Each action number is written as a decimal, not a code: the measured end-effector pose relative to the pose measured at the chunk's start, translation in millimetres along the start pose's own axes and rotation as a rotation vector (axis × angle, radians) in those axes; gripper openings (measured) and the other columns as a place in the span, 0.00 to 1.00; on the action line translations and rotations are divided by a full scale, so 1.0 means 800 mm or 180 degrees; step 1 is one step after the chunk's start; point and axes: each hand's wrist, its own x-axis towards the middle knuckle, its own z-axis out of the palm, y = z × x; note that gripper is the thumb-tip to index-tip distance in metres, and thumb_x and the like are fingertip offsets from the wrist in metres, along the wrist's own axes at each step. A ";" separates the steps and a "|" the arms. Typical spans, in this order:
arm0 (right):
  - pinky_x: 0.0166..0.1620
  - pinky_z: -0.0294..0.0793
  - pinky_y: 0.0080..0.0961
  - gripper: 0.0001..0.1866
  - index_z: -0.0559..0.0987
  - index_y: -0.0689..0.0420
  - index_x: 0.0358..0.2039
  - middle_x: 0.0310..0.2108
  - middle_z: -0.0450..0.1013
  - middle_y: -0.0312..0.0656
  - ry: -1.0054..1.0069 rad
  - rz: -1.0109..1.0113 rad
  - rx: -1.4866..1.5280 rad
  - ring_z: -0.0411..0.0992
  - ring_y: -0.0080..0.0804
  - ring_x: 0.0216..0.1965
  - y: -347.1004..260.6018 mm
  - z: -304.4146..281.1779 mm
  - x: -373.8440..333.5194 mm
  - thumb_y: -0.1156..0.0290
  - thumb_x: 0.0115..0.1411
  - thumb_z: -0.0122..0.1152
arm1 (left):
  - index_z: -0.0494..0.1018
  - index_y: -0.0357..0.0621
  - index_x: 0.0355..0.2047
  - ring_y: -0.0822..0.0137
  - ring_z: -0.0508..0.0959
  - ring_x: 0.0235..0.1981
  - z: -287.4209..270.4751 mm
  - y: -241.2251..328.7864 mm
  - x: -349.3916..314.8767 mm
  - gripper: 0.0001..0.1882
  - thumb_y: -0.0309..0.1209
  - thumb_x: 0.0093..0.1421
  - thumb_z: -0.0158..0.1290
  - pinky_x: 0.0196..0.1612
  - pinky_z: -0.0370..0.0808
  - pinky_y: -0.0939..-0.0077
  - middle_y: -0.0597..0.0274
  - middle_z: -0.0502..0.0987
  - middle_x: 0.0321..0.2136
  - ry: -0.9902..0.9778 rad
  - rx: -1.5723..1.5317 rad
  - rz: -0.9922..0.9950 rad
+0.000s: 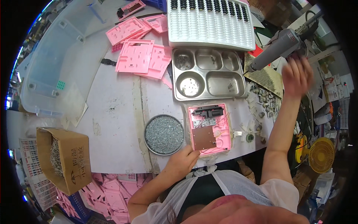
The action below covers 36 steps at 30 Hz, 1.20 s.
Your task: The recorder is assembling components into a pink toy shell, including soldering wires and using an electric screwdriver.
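A pink plastic case (pixel 209 146) lies open side up at the table's near edge, in front of me. Inside it are a black plastic part (pixel 207 111), a brown circuit board (pixel 203 138) and thin wires. My left hand (pixel 182 161) grips the case's near left corner with bent fingers. At the upper right, my right hand (pixel 297 79) is raised beside a grey electric screwdriver (pixel 275 48). Motion smears its fingers, and whether they close on the tool cannot be made out. A round dish of small silver screws (pixel 164 134) sits just left of the case.
Beyond the case stands a steel compartment tray (pixel 209 98), with a white rack (pixel 209 37) of black parts behind it. Pink case parts (pixel 135 56) are piled at the back left. Metal pieces (pixel 265 100) lie scattered right. A cardboard box (pixel 80 160) stands at the left.
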 end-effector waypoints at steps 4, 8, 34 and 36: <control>0.42 0.75 0.27 0.09 0.80 0.64 0.41 0.32 0.78 0.37 0.0898 -0.0145 -0.3839 0.76 0.26 0.36 0.063 -0.196 0.123 0.72 0.64 0.60 | 0.77 0.41 0.40 0.53 0.76 0.29 -0.002 0.002 0.012 0.08 0.26 0.59 0.60 0.32 0.74 0.63 0.54 0.70 0.30 -0.0151 -0.0017 0.0064; 0.47 0.74 0.36 0.10 0.80 0.52 0.43 0.40 0.78 0.42 -0.0321 -0.1282 -0.6328 0.73 0.44 0.45 0.140 -0.187 0.195 0.66 0.61 0.62 | 0.77 0.42 0.40 0.53 0.76 0.29 -0.004 0.005 0.006 0.08 0.26 0.59 0.60 0.31 0.74 0.63 0.54 0.70 0.29 -0.0147 0.0024 -0.0081; 0.39 0.72 0.31 0.10 0.82 0.57 0.35 0.29 0.77 0.38 -0.0591 0.1251 -0.3734 0.71 0.35 0.36 0.093 0.141 -0.241 0.77 0.50 0.67 | 0.79 0.41 0.41 0.60 0.74 0.27 0.002 -0.004 0.002 0.11 0.22 0.56 0.63 0.30 0.71 0.68 0.57 0.70 0.28 -0.0081 0.0006 -0.0064; 0.40 0.72 0.33 0.09 0.82 0.57 0.33 0.29 0.76 0.38 -0.0750 0.1147 -0.4014 0.71 0.37 0.36 0.100 0.141 -0.248 0.76 0.50 0.67 | 0.79 0.41 0.40 0.60 0.74 0.27 0.003 -0.005 0.002 0.11 0.22 0.56 0.63 0.30 0.71 0.68 0.57 0.70 0.28 -0.0067 0.0041 -0.0042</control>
